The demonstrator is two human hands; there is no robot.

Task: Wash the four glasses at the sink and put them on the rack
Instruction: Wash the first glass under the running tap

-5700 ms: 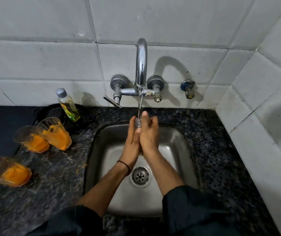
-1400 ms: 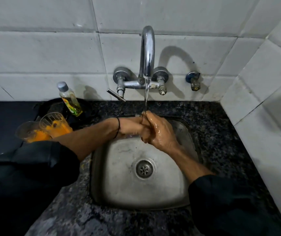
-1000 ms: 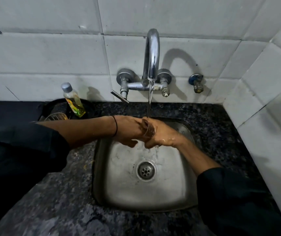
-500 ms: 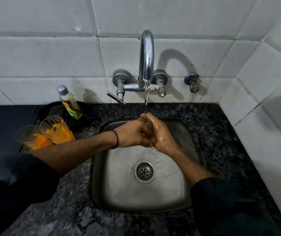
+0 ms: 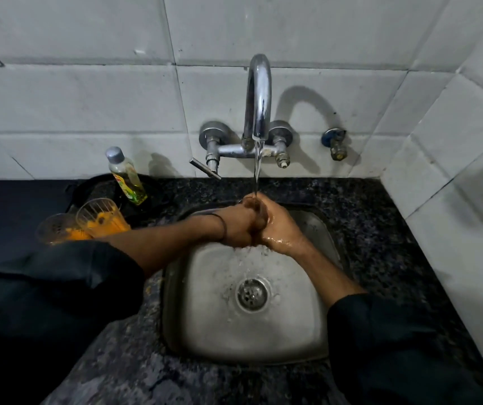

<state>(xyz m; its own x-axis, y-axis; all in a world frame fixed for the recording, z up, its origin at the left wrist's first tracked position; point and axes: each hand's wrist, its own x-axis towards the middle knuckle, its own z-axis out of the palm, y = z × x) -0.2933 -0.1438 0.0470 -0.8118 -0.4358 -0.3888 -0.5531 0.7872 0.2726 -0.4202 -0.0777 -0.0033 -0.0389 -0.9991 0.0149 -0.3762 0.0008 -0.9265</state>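
White wall tiles rise behind a dark speckled desk [image 5: 366, 217] with a steel sink [image 5: 199, 323] set into it, and the tap [image 5: 259, 97] runs a thin stream onto both hands. The left hand [image 5: 238, 226] is curled into a fist around what looks like a held glass [image 5: 253, 203]. Only a dark, glassy edge of it shows at the top of the fist. The right hand [image 5: 279, 229], wet, is pressed against it from the other side, and I cannot tell whether its fingers grip. Two dirty glasses [image 5: 100, 219], smeared orange, stand mouths up on the desk, well to the left of the sink, just behind the left forearm and near a soap bottle [image 5: 126, 176]. The left hand is clearly the nearer one to fetch the next of them. No rack can be made out for certain.
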